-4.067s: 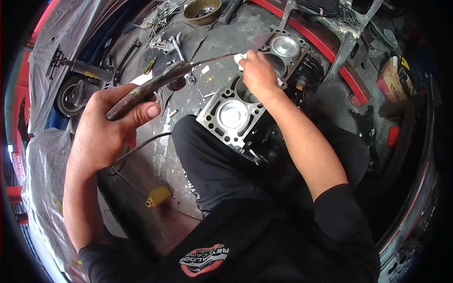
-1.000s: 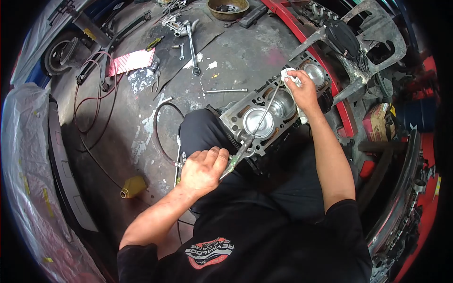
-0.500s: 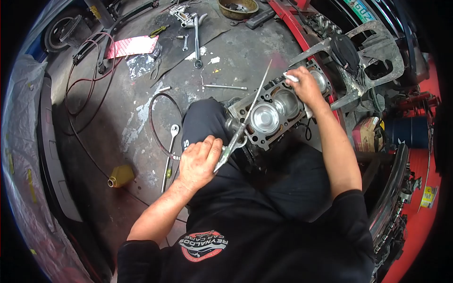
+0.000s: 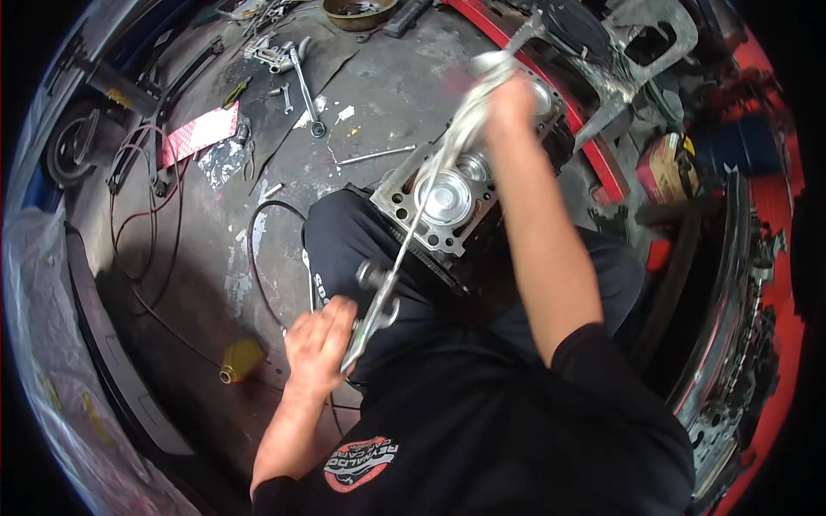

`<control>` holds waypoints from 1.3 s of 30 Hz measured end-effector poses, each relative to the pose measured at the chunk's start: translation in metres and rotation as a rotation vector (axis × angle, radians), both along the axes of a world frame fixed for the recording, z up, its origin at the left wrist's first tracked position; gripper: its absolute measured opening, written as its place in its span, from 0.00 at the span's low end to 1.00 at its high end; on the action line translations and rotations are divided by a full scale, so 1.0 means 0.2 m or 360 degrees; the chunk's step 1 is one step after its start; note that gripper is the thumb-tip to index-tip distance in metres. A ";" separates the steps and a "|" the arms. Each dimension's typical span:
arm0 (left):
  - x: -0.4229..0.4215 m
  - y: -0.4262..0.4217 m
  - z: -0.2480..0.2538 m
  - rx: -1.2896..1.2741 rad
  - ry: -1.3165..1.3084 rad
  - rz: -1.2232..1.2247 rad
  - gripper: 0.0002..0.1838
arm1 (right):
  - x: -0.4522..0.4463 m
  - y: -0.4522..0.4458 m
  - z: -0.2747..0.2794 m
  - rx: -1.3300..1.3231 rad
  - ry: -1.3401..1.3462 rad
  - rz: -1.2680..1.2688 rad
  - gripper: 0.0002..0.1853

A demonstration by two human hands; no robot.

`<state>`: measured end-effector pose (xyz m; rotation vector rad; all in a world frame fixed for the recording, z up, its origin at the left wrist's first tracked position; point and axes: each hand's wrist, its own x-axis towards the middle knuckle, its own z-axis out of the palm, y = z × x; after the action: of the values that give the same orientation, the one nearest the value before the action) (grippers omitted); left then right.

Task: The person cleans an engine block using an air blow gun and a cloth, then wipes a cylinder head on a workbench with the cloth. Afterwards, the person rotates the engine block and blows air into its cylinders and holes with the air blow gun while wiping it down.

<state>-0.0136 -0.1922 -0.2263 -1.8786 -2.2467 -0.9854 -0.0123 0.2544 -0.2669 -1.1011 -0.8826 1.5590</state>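
"What kind of floor is in this workshop?"
"It is a gray concrete floor, with pale worn patches."
"And the furniture?"
"One stained chair is near a red metal beam. At right is a blue drum; at left, plastic sheeting."

Single head-worn view, facing forward and steeply down, wide and curved, arms close below

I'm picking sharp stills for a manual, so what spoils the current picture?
In the head view, the right hand and white cloth are smeared, apparently by motion; the nearest piston top carries bright glare; the red-and-white sheet looks washed out; the wide lens leaves black corners and seems to bend straight edges.
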 end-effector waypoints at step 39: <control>-0.09 0.25 0.47 -0.0603 -0.1276 0.0061 0.22 | 1.23 0.13 0.10 0.0566 -0.0757 -0.0258 0.13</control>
<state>-0.0308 -0.1432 -0.1313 -1.7386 -3.0720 -1.6276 0.2340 0.2811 -0.2478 -1.2622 -1.2947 0.9681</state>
